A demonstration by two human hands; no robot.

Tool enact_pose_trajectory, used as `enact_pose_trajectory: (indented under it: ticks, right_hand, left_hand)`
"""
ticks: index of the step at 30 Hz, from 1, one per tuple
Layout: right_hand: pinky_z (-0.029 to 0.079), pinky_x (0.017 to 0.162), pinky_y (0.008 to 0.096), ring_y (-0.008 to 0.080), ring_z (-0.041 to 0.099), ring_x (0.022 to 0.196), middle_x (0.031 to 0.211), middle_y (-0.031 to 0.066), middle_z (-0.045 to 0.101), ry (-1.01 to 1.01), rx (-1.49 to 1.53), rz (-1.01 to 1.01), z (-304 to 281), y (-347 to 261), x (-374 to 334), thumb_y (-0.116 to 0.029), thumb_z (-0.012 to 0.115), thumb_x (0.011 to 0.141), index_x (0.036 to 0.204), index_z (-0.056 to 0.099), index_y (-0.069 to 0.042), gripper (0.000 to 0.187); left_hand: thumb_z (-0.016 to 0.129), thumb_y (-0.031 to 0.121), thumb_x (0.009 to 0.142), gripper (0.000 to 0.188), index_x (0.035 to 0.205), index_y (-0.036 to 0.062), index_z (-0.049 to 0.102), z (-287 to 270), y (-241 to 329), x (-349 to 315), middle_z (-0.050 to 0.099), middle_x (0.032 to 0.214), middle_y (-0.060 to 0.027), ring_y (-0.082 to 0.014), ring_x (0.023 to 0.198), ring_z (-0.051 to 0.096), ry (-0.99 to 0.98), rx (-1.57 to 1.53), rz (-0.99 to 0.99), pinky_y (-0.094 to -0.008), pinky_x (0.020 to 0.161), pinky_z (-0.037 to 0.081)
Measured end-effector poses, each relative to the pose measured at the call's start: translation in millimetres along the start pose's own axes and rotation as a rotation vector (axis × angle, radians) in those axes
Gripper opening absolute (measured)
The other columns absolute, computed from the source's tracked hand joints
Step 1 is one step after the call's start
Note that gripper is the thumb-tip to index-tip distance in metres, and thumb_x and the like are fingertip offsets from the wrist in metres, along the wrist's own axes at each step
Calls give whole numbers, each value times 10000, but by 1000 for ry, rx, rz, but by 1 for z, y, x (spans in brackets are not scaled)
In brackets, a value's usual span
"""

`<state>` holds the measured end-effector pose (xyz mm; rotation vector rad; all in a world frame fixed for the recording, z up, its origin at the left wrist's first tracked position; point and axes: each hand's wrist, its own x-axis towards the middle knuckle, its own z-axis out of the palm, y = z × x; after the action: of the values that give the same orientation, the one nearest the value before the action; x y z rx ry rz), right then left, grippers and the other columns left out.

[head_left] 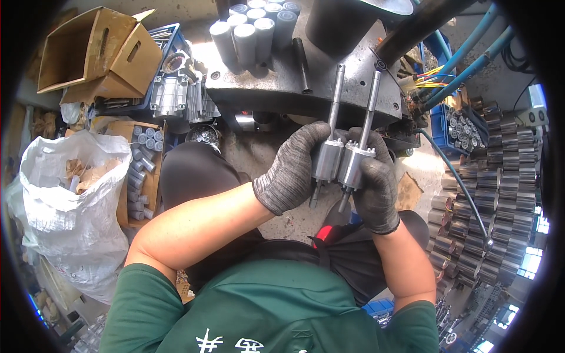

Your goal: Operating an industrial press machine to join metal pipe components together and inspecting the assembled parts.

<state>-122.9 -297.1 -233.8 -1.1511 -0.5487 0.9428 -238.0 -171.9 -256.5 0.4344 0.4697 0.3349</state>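
Two metal motor rotors with long shafts are held side by side over my lap, tilted slightly to the right at the top. My gloved left hand [292, 169] is closed round the left rotor [328, 161], its fingers hidden behind the body. The right rotor [352, 169] sits in my gloved right hand [377, 187], thumb across the front of its cylinder. The two bodies are close together, nearly touching. Each shaft runs up past the front edge of a dark metal machine bed [247, 88], with a shorter end pointing down.
Grey cylinders [246, 44] stand on the machine bed beside a dark rod [302, 66]. Left are a cardboard box [112, 50], a carton of cylinders [122, 194] and a white sack [76, 235]. Stacked metal cylinders [488, 194] and a blue hose [462, 179] lie right.
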Motion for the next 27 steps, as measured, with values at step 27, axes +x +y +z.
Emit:
enact_pose_trajectory:
  ticks: [27]
  right_hand:
    - [544,937,318,151,638,1081,1219,76,655,-21,-139,-2,-6,1,-6,-313,869,844,1368,562,-23,673]
  left_hand:
    - [587,381,1011,362,1085,49,711,-7,-1,3,729,1056,-91,-198,985,701,-137,56,26,-359,932,564]
